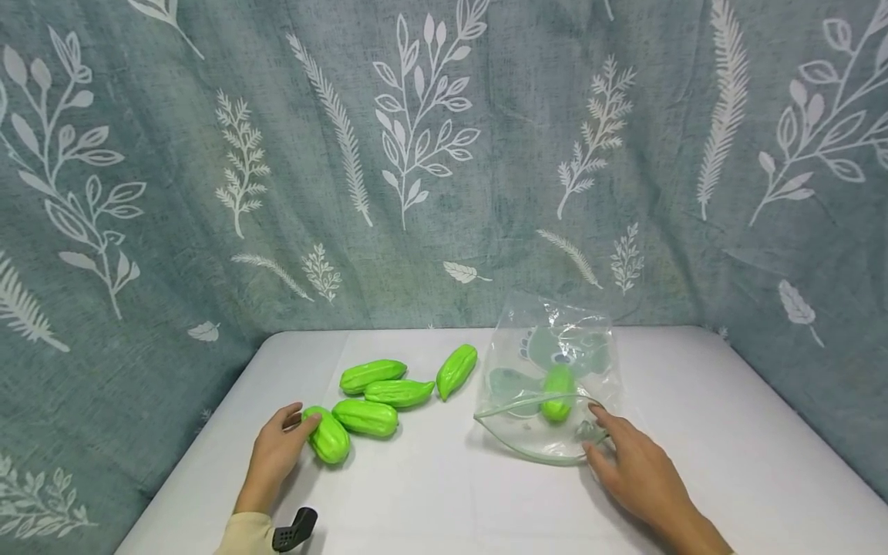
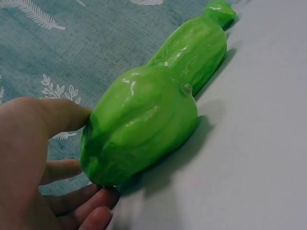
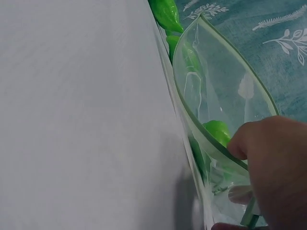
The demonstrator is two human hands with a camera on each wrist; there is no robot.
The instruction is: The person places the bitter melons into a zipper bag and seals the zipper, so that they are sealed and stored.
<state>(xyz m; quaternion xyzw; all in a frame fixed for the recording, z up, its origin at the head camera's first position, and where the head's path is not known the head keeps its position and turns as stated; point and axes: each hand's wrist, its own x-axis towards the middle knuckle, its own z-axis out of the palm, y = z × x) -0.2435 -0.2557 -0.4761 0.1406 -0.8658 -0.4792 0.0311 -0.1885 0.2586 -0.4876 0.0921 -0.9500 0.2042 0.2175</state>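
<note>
My left hand (image 1: 276,453) has its thumb and fingers about the near end of a bright green, ribbed gourd (image 1: 329,436). In the left wrist view, the thumb touches one side of this gourd (image 2: 139,129), with fingertips under its end. Over on the right, my right hand (image 1: 640,472) holds the rim of a clear plastic bag (image 1: 513,447) with green edging, its mouth spread apart. Inside the bag lies one green gourd (image 1: 557,393). In the right wrist view, the thumb (image 3: 242,141) lies over the bag's green rim; some fingers are hidden.
Several more green gourds lie left of the bag, among them a near one (image 1: 365,417), a middle one (image 1: 398,393) and one by the bag (image 1: 456,371). The white table (image 1: 430,493) meets a leaf-patterned green curtain (image 1: 486,193) at the back.
</note>
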